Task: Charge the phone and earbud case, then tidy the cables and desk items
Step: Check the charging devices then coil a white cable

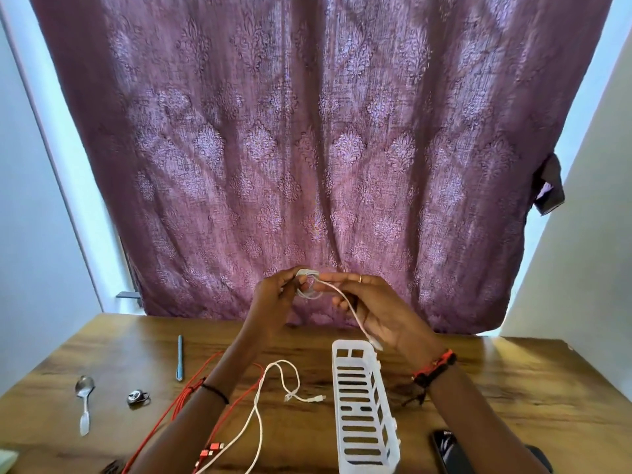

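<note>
Left hand (pixel 273 297) up above the far edge of the desk (pixel 513 388), fingers curled, pinching the coiled white cable (pixel 309 289) from the left. Right hand (pixel 378 311) level with it, fingers mostly straight, tips touching the coil from the right. Cable's loose tail drapes across the right palm; its plug hangs just over the far end of the white slotted basket (pixel 362 405). Ring (pixel 360 278) on one right finger, red-and-black thread band (pixel 434 366) on the right wrist, thin black band (pixel 215 393) on the left wrist.

Backdrop is a purple patterned curtain (pixel 307 131).

On the desk:
- Basket lies lengthwise right under the right hand, nothing visible inside.
- Second white cable (pixel 273 384) is loose, looped just left of the basket, both ends lying near the basket's side.
- Red cable (pixel 178 408) sprawls under the left forearm, which hides part of it; red plugs (pixel 212 453) at the near edge touch the second white cable.
- Blue pen (pixel 180 357) sits left of the red cable, apart from it.
- Spoon (pixel 84 401) far left, with a small dark-and-silver object (pixel 138 396) beside it; can't tell what that is.
- Dark phone (pixel 448 449) near the right edge, right of the basket, partly covered by the right forearm.
- Pale green corner of something (pixel 7 460) at the near-left edge, mostly cut off.
</note>
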